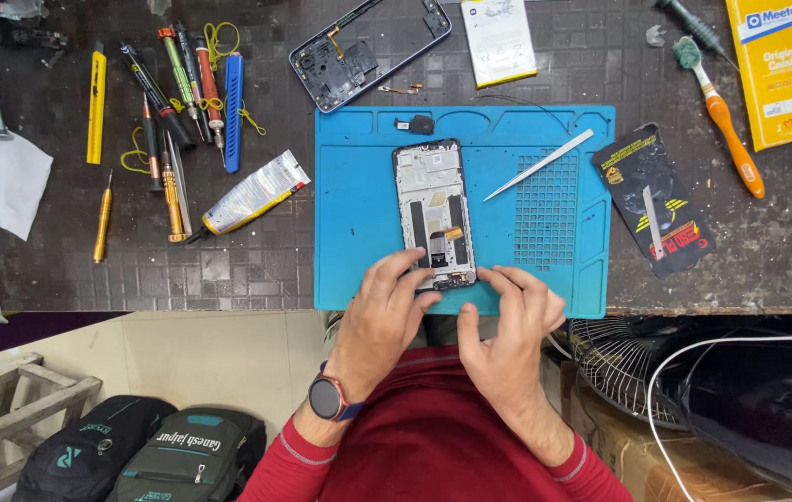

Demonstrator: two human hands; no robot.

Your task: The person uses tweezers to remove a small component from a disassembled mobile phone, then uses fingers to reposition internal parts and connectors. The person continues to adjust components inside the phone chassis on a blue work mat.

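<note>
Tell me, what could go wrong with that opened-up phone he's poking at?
Both hands, left hand and right hand, press at the bottom end of the open phone frame. Its small orange flex piece lies exposed and might tear. The frame sits near the blue mat's front edge, so a slip could push it off.

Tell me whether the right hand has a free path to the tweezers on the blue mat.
Probably yes. The right hand rests at the phone frame's lower end, and the tweezers lie on bare blue mat just beyond it, with nothing between.
</note>
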